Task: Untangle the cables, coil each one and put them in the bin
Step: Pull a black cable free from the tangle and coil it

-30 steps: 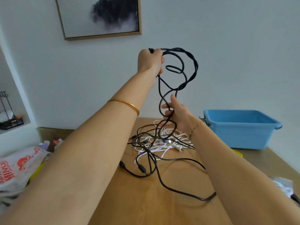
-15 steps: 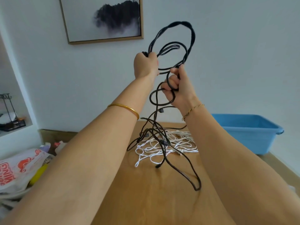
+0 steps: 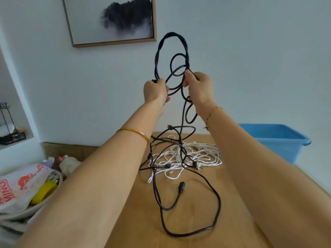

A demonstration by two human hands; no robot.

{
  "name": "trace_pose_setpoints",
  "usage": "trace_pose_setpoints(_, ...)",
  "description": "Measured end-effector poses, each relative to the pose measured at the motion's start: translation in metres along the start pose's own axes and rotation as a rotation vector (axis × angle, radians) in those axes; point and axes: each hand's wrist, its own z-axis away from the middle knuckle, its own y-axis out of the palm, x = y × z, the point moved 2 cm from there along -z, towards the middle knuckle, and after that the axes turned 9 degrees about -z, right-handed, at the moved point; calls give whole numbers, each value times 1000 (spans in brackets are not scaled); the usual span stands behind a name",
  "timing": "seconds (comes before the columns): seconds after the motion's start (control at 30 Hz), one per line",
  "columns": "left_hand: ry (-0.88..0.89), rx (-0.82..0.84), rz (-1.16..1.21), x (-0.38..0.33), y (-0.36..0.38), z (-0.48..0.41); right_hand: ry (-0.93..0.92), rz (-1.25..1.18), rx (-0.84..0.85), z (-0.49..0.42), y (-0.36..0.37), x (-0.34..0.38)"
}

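Note:
A long black cable [image 3: 172, 51] rises in twisted loops above both raised hands. My left hand [image 3: 155, 91] grips one side of the loops in a fist. My right hand [image 3: 198, 90] pinches the other side, with more cable curling under the palm. From the hands the black cable hangs down to the wooden table [image 3: 188, 221] and trails toward me, a plug [image 3: 181, 187] lying on the wood. A tangled white cable [image 3: 193, 154] lies under it at the far part of the table. The blue bin [image 3: 279, 140] stands at the right.
A framed picture [image 3: 114, 20] hangs on the wall behind. At the left, below table level, a basket holds a printed plastic bag [image 3: 19, 185] and a yellow object [image 3: 43, 192]. A black wire rack [image 3: 9, 129] sits in the left wall recess.
My right hand rose from low on the cable to beside my left hand, bringing more cable up. The loops above both hands grew taller and the trailing end slid on the table.

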Motion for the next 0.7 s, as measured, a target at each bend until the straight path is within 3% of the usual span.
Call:
trace_pose_setpoints(0.1,16,6,-31,0,4,1,-96,74,-44,2,-1,-6)
trace_pose_setpoints(0.23,-30,-4,-66,14,2,1,-61,183,63,5,-1,-11)
trace_pose_setpoints(0.4,24,-1,-51,15,6,3,311,-474,35,2,7,-15)
trace_pose_setpoints(0.53,16,-21,-141,25,3,2,379,-294,175,12,14,-29)
trace_pose_setpoints(0.7,-115,185,-52,59,6,13,523,-636,228,16,11,-42)
